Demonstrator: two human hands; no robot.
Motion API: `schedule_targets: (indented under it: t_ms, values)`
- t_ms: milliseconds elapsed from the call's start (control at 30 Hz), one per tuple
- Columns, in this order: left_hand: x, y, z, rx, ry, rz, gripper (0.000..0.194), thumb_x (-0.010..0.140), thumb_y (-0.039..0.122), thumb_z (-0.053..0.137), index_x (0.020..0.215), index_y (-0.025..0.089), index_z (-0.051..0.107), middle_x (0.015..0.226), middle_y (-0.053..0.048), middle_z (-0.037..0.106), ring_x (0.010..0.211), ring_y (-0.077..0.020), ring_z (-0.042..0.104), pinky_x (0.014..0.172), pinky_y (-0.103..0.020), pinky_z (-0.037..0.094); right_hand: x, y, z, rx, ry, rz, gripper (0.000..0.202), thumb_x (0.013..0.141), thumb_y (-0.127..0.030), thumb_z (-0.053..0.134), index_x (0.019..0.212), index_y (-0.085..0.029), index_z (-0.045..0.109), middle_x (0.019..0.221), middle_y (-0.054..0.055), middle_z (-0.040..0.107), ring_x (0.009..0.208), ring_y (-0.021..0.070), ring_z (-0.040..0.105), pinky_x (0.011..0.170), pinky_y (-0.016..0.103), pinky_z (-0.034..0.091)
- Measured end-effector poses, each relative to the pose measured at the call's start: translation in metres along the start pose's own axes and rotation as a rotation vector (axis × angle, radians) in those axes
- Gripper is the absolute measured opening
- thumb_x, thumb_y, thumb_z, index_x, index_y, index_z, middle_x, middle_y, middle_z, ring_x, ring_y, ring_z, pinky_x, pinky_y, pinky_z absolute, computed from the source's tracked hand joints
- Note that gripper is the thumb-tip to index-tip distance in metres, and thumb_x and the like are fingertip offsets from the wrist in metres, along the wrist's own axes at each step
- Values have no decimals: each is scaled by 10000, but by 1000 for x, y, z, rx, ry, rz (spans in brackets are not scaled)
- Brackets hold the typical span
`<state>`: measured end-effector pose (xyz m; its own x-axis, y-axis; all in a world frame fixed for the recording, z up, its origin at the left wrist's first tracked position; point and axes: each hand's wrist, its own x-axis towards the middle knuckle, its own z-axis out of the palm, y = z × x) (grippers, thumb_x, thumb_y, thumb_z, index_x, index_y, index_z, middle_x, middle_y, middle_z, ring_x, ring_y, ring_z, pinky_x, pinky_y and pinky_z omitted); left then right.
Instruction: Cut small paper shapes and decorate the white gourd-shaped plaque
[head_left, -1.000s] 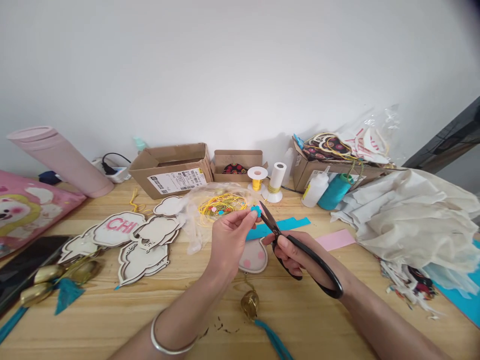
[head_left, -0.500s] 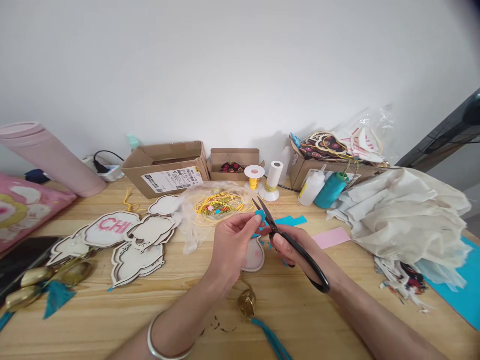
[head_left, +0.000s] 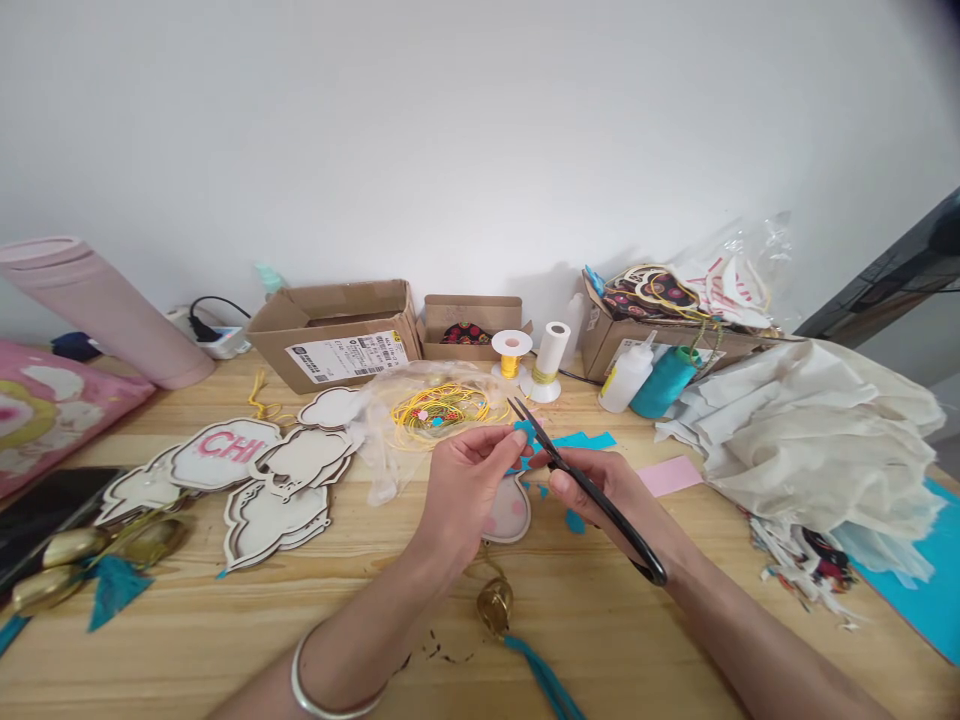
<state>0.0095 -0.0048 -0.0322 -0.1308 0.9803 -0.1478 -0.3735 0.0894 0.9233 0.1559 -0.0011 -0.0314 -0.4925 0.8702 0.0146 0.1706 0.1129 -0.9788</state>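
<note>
Between thumb and fingers, my left hand (head_left: 472, 475) pinches a small piece of blue felt (head_left: 523, 432). My right hand (head_left: 592, 485) grips black-handled scissors (head_left: 592, 500), whose blades point up and to the left, right beside the felt. The blades look nearly closed. Below my hands, a rounded white shape with pink spots (head_left: 510, 512) lies partly covered by my left hand. Small blue scraps (head_left: 575, 521) are scattered near it. Nearer to me is a brass bell (head_left: 494, 606) with a teal tassel (head_left: 536, 675).
Cloud-shaped wooden frames (head_left: 274, 525) and more brass bells (head_left: 49, 590) lie left. Behind are cardboard boxes (head_left: 337, 355), yellow cords (head_left: 442, 410), thread spools (head_left: 511, 350) and a glue bottle (head_left: 626, 377). Crumpled white fabric (head_left: 817, 440), a pink strip (head_left: 670, 476) and blue sheet (head_left: 911, 570) are right.
The scissors have turned a little and their blades have come closer together by the felt. My left hand keeps its pinch almost in place.
</note>
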Motion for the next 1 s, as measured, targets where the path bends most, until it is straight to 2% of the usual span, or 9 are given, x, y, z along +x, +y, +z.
schedule_targets:
  t_ms: [100,267,400,667,800,1000]
  values:
    - [0,0,-1,9,-10,-4,68,629,229,709,668,174,718,573,14,671,537,-92,590,601,-213,485,1,0,-1,-6,-4,-4,444,771,-521,538,961,-136,652,590,-38,363,493,65,247,437,194,260]
    - [-2,4,-3,69,-51,-9,88,650,246,701,680,165,718,613,-5,690,573,-92,598,567,-179,464,1,4,-5,-1,-17,54,460,745,-516,570,971,-121,642,641,-19,413,525,72,299,432,184,272]
    - [-3,10,-3,113,-69,-16,65,667,219,686,654,164,717,558,8,665,533,-68,566,532,-151,440,0,5,-8,-32,-40,76,455,735,-513,581,962,-123,641,612,-27,380,524,75,281,428,182,268]
    - [0,12,-4,138,-88,-36,83,687,191,659,720,185,735,579,-4,676,566,-83,579,533,-161,429,0,3,-11,-87,-54,46,429,749,-534,545,812,-124,651,641,5,437,558,94,346,450,195,317]
    - [1,11,-6,133,-144,-20,85,695,200,649,700,189,734,568,2,660,559,-79,569,545,-170,424,1,4,-12,-98,-66,38,431,749,-539,542,805,-126,650,631,0,421,556,94,329,453,199,296]
    - [3,12,-9,172,-132,-23,78,664,208,667,617,168,713,513,20,601,494,-57,481,478,-168,356,1,2,-15,-90,-93,54,433,726,-549,560,782,-126,640,601,-22,366,531,83,294,444,198,263]
